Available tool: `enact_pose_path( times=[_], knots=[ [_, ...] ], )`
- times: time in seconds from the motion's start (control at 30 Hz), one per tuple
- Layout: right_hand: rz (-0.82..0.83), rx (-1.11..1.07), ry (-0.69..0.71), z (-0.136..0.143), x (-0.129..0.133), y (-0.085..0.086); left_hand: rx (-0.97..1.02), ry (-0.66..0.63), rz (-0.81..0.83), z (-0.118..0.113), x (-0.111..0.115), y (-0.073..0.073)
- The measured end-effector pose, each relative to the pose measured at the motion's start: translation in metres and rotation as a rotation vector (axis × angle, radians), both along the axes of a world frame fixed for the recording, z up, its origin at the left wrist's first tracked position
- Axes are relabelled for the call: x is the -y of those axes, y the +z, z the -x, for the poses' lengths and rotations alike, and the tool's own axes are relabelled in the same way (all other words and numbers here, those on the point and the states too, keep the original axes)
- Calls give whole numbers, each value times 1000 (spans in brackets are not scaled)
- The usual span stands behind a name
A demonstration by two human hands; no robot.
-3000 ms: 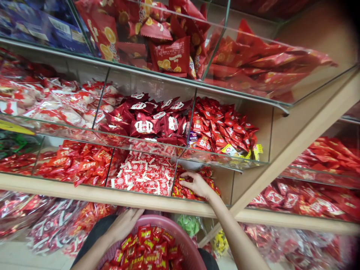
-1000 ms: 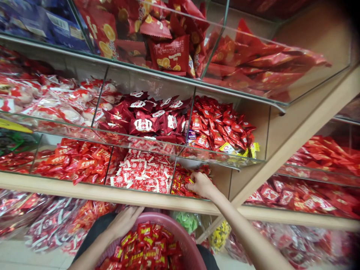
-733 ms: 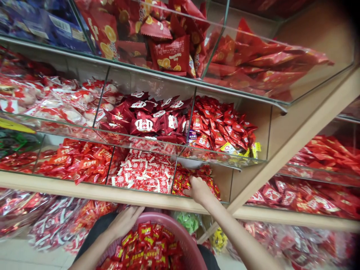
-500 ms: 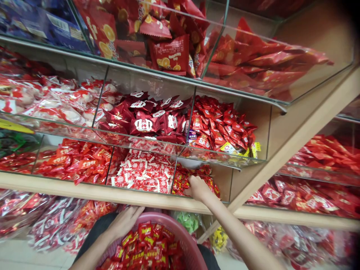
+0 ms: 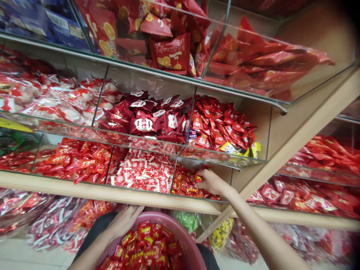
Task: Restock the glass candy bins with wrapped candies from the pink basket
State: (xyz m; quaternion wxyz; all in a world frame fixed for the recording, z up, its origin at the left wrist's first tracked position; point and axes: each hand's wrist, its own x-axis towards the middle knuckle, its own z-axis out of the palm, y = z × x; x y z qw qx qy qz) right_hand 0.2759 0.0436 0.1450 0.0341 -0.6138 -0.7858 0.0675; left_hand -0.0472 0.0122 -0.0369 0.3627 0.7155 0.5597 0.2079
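My right hand (image 5: 209,180) reaches into the small bottom bin at the right. Its fingers curl round red-and-yellow wrapped candies (image 5: 198,178), with more of the same candies (image 5: 182,182) lying beneath and beside it. How many pieces it grips is hidden. My left hand (image 5: 126,219) lies with fingers stretched out along the rim of a pink plastic basket (image 5: 194,245), just under the wooden shelf edge (image 5: 84,191). Inside the basket is a heap of red candies (image 5: 147,247) with yellow lettering. The basket sits between my dark-clad knees.
Left of the bin, glass dividers separate white-and-red candies (image 5: 143,170) and red packets (image 5: 78,159). A glass-fronted shelf (image 5: 157,140) hangs above, holding maroon packets (image 5: 144,123). A slanting wooden post (image 5: 287,150) stands right of my right forearm. Bagged candies (image 5: 53,221) lie below the shelf.
My right hand has shifted right and slightly up within the bin, and its fingers now close round candies. My left hand and the basket stay nearly where they were.
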Motion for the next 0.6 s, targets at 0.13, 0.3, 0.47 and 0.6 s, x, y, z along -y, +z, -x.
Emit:
enact_pose_path(
  times=[0.13,0.3,0.47,0.6],
  knots=[
    [5,99,54,-1,2,-13,6,-7,-11,0,-1,-2],
    [26,130,79,1,2,-21,1,-2,-7,0,0,1],
    [65,147,48,1,0,-24,1,14,-16,0,1,3],
    [35,155,58,2,-1,-28,2,16,-24,0,1,2]
  ],
)
